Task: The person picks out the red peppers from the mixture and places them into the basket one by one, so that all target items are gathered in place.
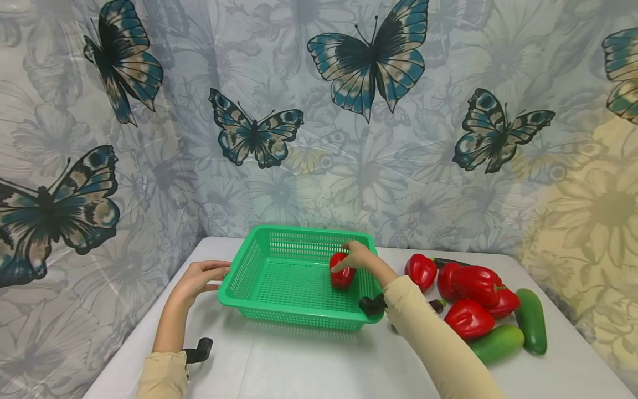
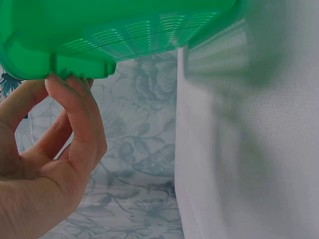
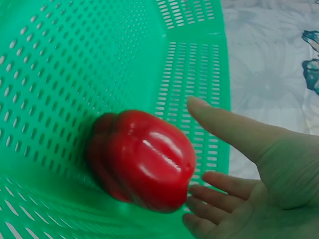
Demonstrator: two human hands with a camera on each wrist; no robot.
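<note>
A green plastic basket (image 1: pixel 299 317) with slotted walls stands on the white table. Inside it, toward the right, sits a glossy red bell pepper (image 3: pixel 144 159). My right hand (image 1: pixel 358 257) reaches over the basket's right side to the pepper. In the right wrist view, the right thumb (image 3: pixel 234 124) is spread well away from the fingers, whose tips lie right at the pepper's end. On the basket's left, my left hand (image 1: pixel 199 280) touches the outer rim with its fingertips (image 2: pixel 57 82); the fingers are gently bent and none reach over the inside.
Right of the basket lies a pile of several red bell peppers (image 1: pixel 469 320), with a green cucumber-like vegetable (image 1: pixel 532 321), a green mango-like piece (image 1: pixel 498 343) and a dark eggplant-like piece (image 1: pixel 437 305) beside it. A butterfly-print curtain (image 1: pixel 309 194) hangs behind the table (image 1: pixel 279 366).
</note>
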